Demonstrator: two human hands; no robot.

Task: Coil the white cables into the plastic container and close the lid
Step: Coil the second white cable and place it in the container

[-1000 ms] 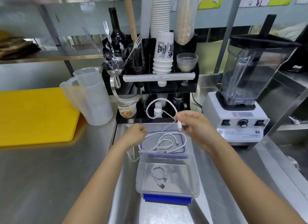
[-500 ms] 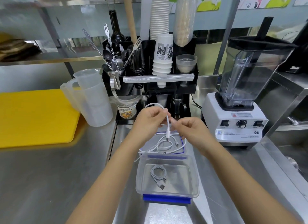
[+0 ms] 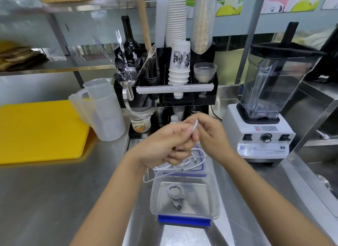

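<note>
A clear plastic container (image 3: 214,196) with a blue clip at its near edge sits open on the steel counter. One coiled white cable (image 3: 174,192) lies inside it. Just behind it lies the blue-rimmed lid (image 3: 202,166) with loose white cables (image 3: 198,158) on top. My left hand (image 3: 164,145) and my right hand (image 3: 210,134) meet above the lid. Both pinch a white cable (image 3: 195,125) that loops up between the fingers and trails down over the lid's left edge.
A black organiser (image 3: 175,88) with cups and cutlery stands right behind my hands. A white blender (image 3: 263,121) is at the right, clear measuring jugs (image 3: 102,110) and a yellow cutting board (image 3: 40,130) at the left.
My hands have come together, from spread apart with the cable stretched between them to touching above the lid. The big cable loop has shrunk to a small loop at my fingertips.
</note>
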